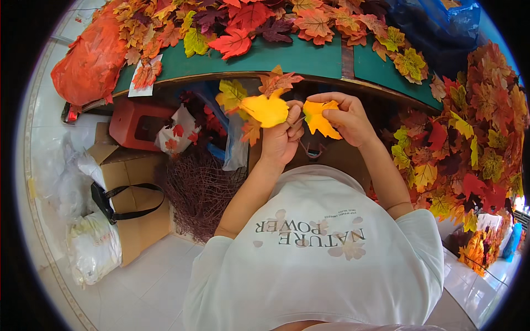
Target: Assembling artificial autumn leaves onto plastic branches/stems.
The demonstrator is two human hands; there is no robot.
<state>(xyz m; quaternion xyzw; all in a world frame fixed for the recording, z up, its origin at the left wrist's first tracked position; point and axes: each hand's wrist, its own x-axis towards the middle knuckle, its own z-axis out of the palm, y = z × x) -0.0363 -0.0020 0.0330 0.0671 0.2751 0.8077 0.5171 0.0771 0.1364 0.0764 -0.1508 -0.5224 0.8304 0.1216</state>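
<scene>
My left hand (282, 138) is closed on a sprig of artificial maple leaves, just in front of the table edge. A bright yellow leaf (266, 110) sits nearest its fingers, with an orange-red leaf (279, 83) and a yellow-green leaf (231, 95) beyond. The sprig's stem is mostly hidden by the fingers. To the right, my right hand (353, 120) pinches a separate yellow-orange leaf (321, 118) between thumb and fingers. A short gap lies between the two hands, and the single leaf's inner edge is close to my left fingertips.
Loose autumn leaves (248, 22) cover the green tabletop (265, 59). An orange-red plastic bag (91, 60) rests at its left end. Bunched leaf sprigs (469, 143) stand at the right. Bare brown twigs (201, 190), a cardboard box (141, 220) and a red container (130, 124) are low on the left.
</scene>
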